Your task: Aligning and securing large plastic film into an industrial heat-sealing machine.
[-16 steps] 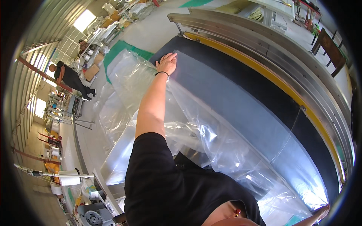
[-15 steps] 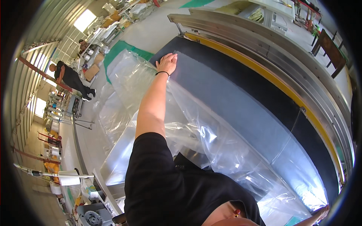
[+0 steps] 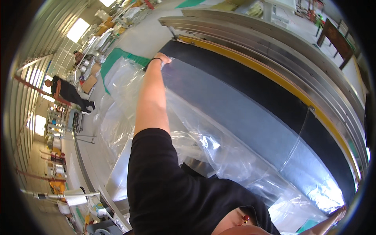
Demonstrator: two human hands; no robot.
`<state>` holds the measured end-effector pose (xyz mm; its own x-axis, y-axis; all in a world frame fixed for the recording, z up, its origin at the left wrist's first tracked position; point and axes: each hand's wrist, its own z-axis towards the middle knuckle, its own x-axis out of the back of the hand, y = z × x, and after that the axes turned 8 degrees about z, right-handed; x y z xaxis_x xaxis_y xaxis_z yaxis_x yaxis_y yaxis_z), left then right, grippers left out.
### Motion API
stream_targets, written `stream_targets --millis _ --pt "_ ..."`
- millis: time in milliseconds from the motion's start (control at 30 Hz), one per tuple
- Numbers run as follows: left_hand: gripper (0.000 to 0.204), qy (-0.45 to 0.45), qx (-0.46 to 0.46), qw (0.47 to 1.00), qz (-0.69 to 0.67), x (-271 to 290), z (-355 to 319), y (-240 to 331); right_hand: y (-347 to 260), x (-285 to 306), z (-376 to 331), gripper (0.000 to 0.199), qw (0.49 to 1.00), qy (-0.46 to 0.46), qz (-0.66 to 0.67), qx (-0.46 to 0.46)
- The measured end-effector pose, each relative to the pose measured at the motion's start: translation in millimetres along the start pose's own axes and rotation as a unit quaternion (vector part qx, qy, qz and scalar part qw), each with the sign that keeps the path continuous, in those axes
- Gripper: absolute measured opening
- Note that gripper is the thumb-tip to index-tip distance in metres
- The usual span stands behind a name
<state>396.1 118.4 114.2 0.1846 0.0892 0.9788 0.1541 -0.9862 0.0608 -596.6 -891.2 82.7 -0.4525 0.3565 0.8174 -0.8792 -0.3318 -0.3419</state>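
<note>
A long black panel lies across a metal frame, and a sheet of clear plastic film is spread over it. My left hand, with a dark band on its wrist, reaches to the far end of the panel and is closed on the film's edge there. At the lower right rim, only part of my right hand shows, at the near end of the film; its grip is hard to make out. More loose, crumpled film hangs off the panel's left side.
A yellow strip and curved metal rails run along the panel's right side. A green floor mat lies beyond the far end. Another person in black stands at the left near racks. A dark wooden table is at the upper right.
My left hand has shifted slightly left along the far end of the panel and its fingers have gone from flat on the film to closed on it.
</note>
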Motion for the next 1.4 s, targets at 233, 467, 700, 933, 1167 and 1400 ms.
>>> stream_targets --millis 233,467,700,933,1167,1400 --pt "0.027 0.1 -0.152 0.983 0.029 19.9 7.4 -20.1 -126.1 -44.0 7.8 0.027 0.995 0.027 0.041 0.083" --pt "0.02 0.048 -0.032 0.957 -0.283 14.6 41.6 -46.7 -202.6 -47.2 -8.9 0.036 0.982 -0.029 -0.159 -0.096" --pt "0.018 0.174 0.003 0.842 -0.511 29.1 63.4 -54.7 -236.9 -48.2 -16.5 0.037 0.995 0.0 -0.037 -0.096" --pt "0.023 0.28 0.001 0.802 -0.528 62.7 47.9 16.6 -279.0 -64.3 8.3 0.037 0.993 0.053 -0.002 -0.107" --pt "0.021 0.302 0.073 0.824 -0.474 48.2 69.2 37.6 -293.4 -100.4 51.7 0.038 0.988 0.103 0.022 -0.114" --pt "0.026 0.315 0.015 0.859 -0.403 30.5 87.4 43.6 -283.9 -111.7 74.4 0.04 0.991 0.101 0.013 -0.093"
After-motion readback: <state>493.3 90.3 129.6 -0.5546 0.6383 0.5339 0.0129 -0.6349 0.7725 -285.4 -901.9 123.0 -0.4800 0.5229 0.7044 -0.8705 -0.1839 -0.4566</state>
